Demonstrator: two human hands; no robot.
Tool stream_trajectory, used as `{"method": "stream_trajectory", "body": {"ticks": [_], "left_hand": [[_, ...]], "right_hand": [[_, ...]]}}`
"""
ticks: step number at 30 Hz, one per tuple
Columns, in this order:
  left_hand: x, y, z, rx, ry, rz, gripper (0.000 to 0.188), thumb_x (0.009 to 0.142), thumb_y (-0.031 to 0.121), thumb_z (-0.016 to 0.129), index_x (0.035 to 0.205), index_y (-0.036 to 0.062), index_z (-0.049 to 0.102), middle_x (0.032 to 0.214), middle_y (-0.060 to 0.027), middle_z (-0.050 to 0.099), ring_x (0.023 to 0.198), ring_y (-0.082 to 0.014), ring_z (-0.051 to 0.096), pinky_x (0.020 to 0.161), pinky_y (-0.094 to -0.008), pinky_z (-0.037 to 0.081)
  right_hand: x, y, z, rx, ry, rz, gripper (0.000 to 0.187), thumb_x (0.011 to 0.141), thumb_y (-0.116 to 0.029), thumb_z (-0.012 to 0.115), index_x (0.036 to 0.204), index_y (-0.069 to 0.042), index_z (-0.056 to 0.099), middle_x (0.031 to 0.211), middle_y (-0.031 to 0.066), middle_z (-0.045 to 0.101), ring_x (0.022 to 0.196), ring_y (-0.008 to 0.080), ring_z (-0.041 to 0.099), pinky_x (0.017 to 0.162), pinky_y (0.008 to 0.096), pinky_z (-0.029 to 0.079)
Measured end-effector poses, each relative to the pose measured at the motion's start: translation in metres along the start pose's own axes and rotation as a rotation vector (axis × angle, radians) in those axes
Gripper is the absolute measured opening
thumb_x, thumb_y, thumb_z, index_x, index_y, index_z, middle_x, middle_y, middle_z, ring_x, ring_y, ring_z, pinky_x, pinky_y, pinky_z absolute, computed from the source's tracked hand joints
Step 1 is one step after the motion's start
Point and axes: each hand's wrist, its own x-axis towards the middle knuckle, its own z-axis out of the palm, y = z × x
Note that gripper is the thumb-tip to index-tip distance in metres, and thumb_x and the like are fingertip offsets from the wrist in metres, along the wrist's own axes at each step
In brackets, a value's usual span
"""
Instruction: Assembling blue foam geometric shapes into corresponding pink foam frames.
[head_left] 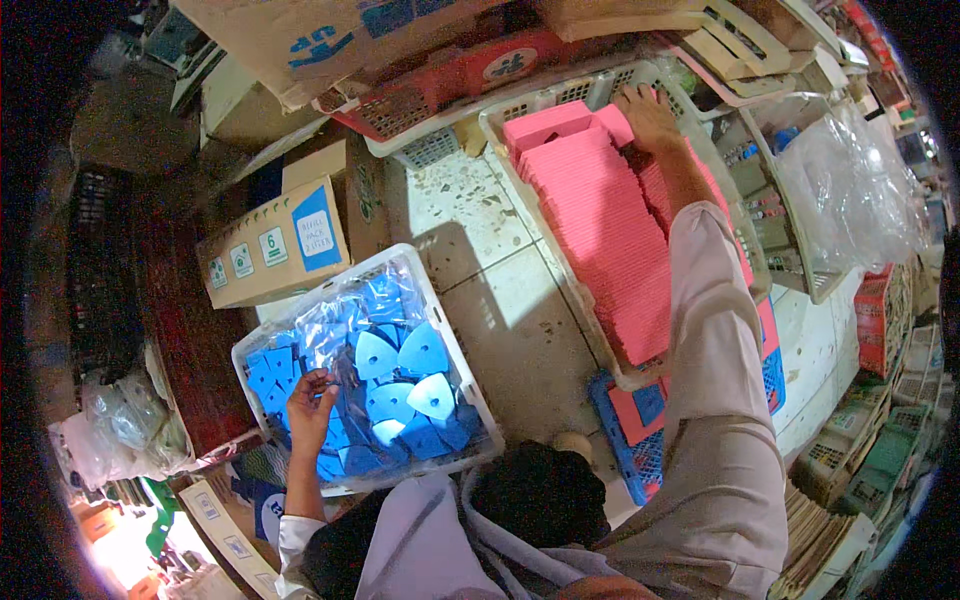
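Note:
My left hand (314, 405) is over a white plastic crate (440, 330), its fingertips pinched together. Whatever lies between them, if anything, is too small to make out. Under and beside it are blue, rounded-triangle foam pieces (376, 356) with small center holes, partly covered by a clear plastic bag (325, 338). My right arm stretches forward across a long pale crate (590, 330) packed with rows of thin pink foam pieces (600, 240). At its far end, my right hand (648, 120) curls its fingers down over pink pieces, beside a tilted one (613, 125). Its fingertips are partly hidden.
A cardboard box (275, 245) stands beyond the blue pieces. Tiled floor (490, 270) separates the two crates. A blue crate (630, 440) with pink pieces sits beneath the long crate's near end. Right of it stands another crate (775, 200) beside clear plastic wrapping (850, 190).

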Motion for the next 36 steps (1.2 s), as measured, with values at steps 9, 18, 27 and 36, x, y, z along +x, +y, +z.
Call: {"method": "stream_trajectory", "body": {"ticks": [9,18,27,36], "left_hand": [[-0.004,0.003,-0.006,-0.033,0.013,-0.032,0.028,0.075,0.007,0.061,0.101,0.0001,0.052,0.092,-0.0031,0.057,0.081,-0.0115,0.054,0.073,-0.0235,0.043],[0.028,0.005,0.008,-0.220,-0.058,0.197,0.029,0.078,0.008,0.062,0.104,0.0009,0.053,0.093,-0.0052,0.059,0.084,-0.0109,0.055,0.073,-0.0240,0.045],[-0.006,0.004,0.021,-0.514,-0.299,0.017,0.029,0.087,0.022,0.050,0.112,0.0072,0.050,0.104,-0.0064,0.058,0.089,-0.0135,0.055,0.076,-0.0270,0.045],[0.008,-0.015,0.037,-0.643,-0.084,0.128,0.034,0.072,0.017,0.069,0.099,-0.0006,0.056,0.085,-0.0071,0.061,0.065,-0.0093,0.058,0.059,-0.0209,0.047]], "right_hand": [[-0.029,0.036,-0.061,0.023,0.120,-0.018,0.052,0.061,-0.014,0.067,0.108,-0.006,0.049,0.107,0.0096,0.053,0.107,0.0268,0.045,0.095,0.0473,0.028],[-0.106,-0.025,-0.263,0.643,0.091,-0.132,0.069,0.053,-0.019,0.074,0.114,0.001,0.046,0.110,0.0176,0.052,0.103,0.0256,0.050,0.091,0.0328,0.037],[-0.074,-0.246,-0.256,1.056,-0.593,-0.778,0.058,0.058,-0.029,0.075,0.105,-0.002,0.056,0.097,0.0078,0.061,0.087,0.0149,0.055,0.077,0.0272,0.043],[-0.003,-0.326,-0.217,1.078,-1.152,-0.538,0.051,0.061,-0.019,0.072,0.106,0.000,0.057,0.085,0.0039,0.062,0.074,0.0082,0.056,0.064,0.0225,0.045]]}}
